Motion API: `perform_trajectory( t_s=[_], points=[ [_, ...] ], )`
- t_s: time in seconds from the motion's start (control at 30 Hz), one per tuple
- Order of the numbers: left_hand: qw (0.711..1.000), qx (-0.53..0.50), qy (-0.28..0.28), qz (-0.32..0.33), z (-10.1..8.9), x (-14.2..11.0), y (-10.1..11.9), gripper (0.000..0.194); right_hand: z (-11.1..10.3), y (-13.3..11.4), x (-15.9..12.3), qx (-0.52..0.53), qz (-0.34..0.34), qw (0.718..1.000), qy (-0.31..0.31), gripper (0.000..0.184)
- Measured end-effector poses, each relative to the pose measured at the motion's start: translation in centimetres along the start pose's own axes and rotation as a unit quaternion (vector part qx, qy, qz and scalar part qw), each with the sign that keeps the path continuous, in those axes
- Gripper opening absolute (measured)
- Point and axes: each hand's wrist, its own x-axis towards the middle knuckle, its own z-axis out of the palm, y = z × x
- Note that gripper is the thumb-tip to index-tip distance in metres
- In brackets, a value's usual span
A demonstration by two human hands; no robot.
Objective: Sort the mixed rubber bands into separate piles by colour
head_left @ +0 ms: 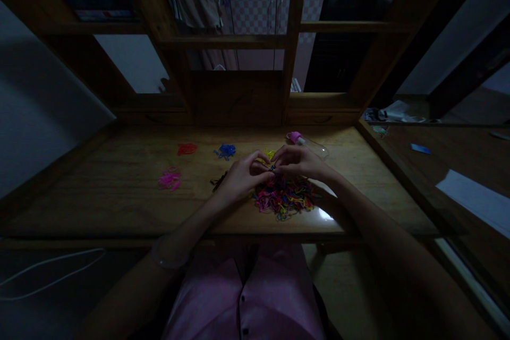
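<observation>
Tabletop [119, 207] stretches left from a tangled multicolored heap of bands [285, 199] near its front edge. Over the heap, the left hand [239, 176] and right hand [302, 161] meet, fingertips pinching a small dark piece [272, 168]. Pink bands [170, 179] lie leftward; farther back, blue bands [226, 151], red bands [186, 149], and a pink-capped bottle [316, 147] behind the right hand.

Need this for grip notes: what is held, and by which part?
Left hand and right hand pinch a small dark bit; which part cannot be told.

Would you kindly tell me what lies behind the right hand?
Beyond the right hand, a bottle and some yellow bands show in part; whatever the hand covers cannot be seen.
</observation>
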Motion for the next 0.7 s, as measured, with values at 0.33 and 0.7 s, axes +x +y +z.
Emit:
perform_trajectory(
  t_s=[0.33, 0.7],
  points=[
    [0.984, 0.166, 0.012, 0.071, 0.6, -1.1, 2.7, 0.027, 0.2, 0.1, 0.1, 0.020, -0.011, 1.000, 0.010, 0.026],
    [0.988, 0.142, -0.002, 0.062, 0.6, -1.3, 2.8, 0.018, 0.0, -0.4, -0.2, -0.051, 0.032, 0.998, -0.024, 0.021]
  ],
)
